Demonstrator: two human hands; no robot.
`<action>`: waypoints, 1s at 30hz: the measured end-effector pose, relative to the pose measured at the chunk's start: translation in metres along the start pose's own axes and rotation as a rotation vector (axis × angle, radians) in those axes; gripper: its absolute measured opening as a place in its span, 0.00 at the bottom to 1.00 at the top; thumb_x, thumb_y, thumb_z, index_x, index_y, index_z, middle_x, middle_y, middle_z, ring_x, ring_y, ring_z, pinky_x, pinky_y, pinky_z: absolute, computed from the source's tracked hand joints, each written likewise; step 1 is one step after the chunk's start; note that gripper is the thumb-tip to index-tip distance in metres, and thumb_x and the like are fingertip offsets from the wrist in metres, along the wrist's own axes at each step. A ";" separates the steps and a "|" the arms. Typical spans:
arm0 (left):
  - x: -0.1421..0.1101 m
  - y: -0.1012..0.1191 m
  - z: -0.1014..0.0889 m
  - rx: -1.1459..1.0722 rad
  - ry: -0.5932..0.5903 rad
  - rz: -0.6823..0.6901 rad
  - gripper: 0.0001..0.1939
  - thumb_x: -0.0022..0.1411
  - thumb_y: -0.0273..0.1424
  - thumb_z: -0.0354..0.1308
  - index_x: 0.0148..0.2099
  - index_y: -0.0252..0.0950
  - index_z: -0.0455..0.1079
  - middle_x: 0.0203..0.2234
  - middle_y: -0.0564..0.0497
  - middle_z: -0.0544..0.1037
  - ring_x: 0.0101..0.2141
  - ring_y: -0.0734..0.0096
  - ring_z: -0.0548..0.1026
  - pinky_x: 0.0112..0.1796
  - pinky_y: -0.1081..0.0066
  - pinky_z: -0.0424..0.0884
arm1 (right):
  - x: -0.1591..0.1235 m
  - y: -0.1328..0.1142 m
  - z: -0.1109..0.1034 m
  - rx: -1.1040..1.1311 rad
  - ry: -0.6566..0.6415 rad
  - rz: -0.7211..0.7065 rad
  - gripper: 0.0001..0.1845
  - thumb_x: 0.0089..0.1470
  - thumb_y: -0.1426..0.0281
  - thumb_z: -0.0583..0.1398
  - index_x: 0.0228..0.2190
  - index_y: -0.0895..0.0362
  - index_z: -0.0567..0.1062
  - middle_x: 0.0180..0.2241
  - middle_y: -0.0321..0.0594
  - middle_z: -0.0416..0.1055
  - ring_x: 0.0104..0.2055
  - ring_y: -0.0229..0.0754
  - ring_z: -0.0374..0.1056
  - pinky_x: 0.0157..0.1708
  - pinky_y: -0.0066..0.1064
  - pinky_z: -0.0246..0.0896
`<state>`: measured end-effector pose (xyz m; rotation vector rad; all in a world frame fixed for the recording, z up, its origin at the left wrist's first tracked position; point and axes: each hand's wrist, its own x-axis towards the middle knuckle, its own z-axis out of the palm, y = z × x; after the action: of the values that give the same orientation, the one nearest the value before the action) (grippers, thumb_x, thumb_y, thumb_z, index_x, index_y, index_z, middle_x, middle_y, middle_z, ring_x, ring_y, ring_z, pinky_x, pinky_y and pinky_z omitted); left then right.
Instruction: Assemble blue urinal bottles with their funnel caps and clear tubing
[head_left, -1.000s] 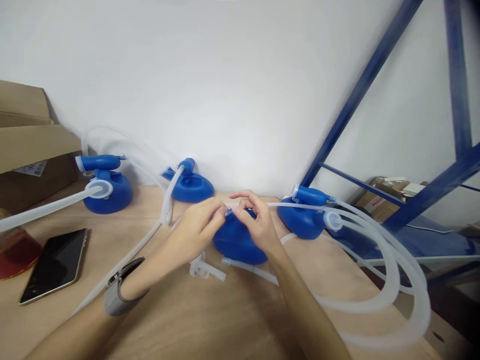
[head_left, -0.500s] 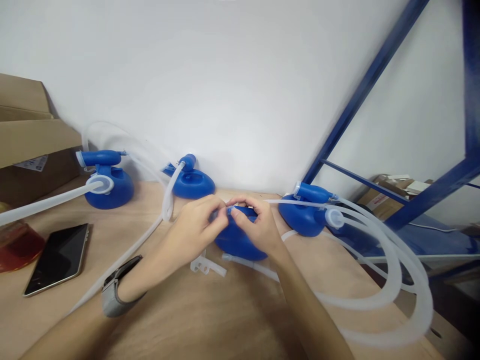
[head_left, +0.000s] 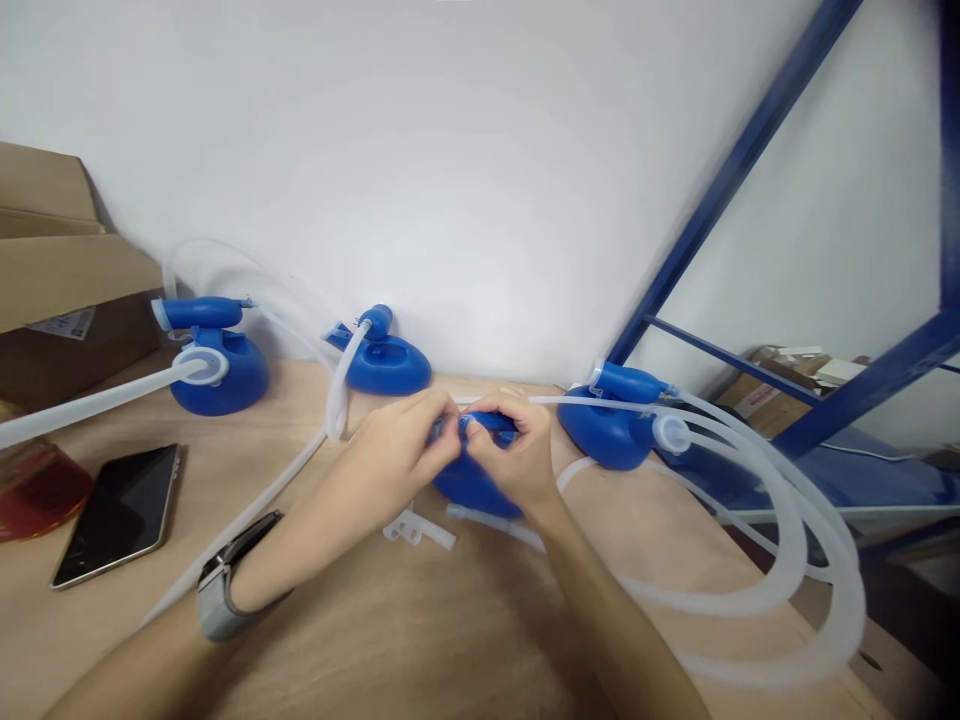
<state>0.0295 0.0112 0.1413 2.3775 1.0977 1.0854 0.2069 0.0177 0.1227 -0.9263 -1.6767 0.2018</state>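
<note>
In the middle of the wooden table, a blue plastic urinal bottle [head_left: 472, 485] stands between my hands. My left hand [head_left: 409, 435] is closed, its thumb and fingertips pinching at the bottle's top. From the other side my right hand [head_left: 517, 445] grips the upper part, thumb pressed near the left fingertips. A small clear bit shows between the thumbs; its shape is mostly hidden. Close in front lie a translucent plastic clip piece [head_left: 424, 530] and the end of a thin clear tube [head_left: 495, 522].
More blue urinal bottles with hoses stand at the left [head_left: 225, 375], the back [head_left: 390, 370] and the right [head_left: 607, 435]. Thick hose loops [head_left: 847, 600] spread over the right side. A phone [head_left: 116, 515], a jar of red liquid [head_left: 41, 490], a cardboard box [head_left: 67, 280] and a blue rack [head_left: 720, 190] surround them.
Both hands stay at the bottle's top. My right hand's fingers have shifted slightly to the right, and the bottle appears slightly turned. The view has moved a little.
</note>
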 end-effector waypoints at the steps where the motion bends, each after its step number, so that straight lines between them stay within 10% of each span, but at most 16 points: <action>1: -0.001 -0.001 0.001 0.023 -0.003 -0.007 0.11 0.72 0.35 0.50 0.35 0.40 0.65 0.29 0.54 0.74 0.30 0.66 0.72 0.31 0.67 0.61 | 0.000 0.001 0.001 0.001 0.005 -0.007 0.04 0.49 0.68 0.61 0.25 0.51 0.77 0.25 0.37 0.78 0.30 0.46 0.72 0.39 0.42 0.66; 11: 0.005 -0.005 -0.004 -0.001 -0.058 0.061 0.10 0.74 0.36 0.52 0.51 0.38 0.70 0.43 0.47 0.78 0.43 0.59 0.76 0.44 0.62 0.71 | 0.005 0.004 -0.009 -0.017 0.056 0.004 0.06 0.52 0.66 0.63 0.25 0.52 0.78 0.24 0.36 0.77 0.29 0.46 0.71 0.39 0.41 0.67; 14: 0.004 -0.012 -0.015 -0.089 -0.197 0.121 0.27 0.70 0.43 0.61 0.67 0.46 0.63 0.58 0.48 0.75 0.49 0.60 0.76 0.49 0.64 0.73 | 0.013 0.010 -0.020 0.026 0.085 0.096 0.09 0.54 0.65 0.63 0.23 0.53 0.77 0.24 0.36 0.76 0.28 0.44 0.71 0.35 0.37 0.67; 23: 0.021 -0.048 -0.042 0.096 -0.177 -0.151 0.35 0.55 0.53 0.66 0.60 0.41 0.74 0.44 0.47 0.82 0.40 0.55 0.80 0.43 0.61 0.76 | 0.018 0.046 -0.038 -0.263 -0.345 0.239 0.29 0.67 0.50 0.58 0.62 0.50 0.72 0.57 0.47 0.73 0.63 0.54 0.66 0.65 0.50 0.58; 30: 0.018 -0.078 -0.086 0.064 -0.030 -0.534 0.39 0.50 0.56 0.67 0.59 0.42 0.73 0.38 0.47 0.84 0.36 0.52 0.83 0.37 0.61 0.78 | 0.010 0.114 -0.043 -0.165 -0.833 0.345 0.31 0.60 0.55 0.66 0.62 0.47 0.73 0.62 0.45 0.73 0.64 0.57 0.68 0.65 0.49 0.62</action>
<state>-0.0673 0.0732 0.1649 1.9528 1.6458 0.8273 0.2976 0.0872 0.0786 -1.3687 -2.2951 0.7747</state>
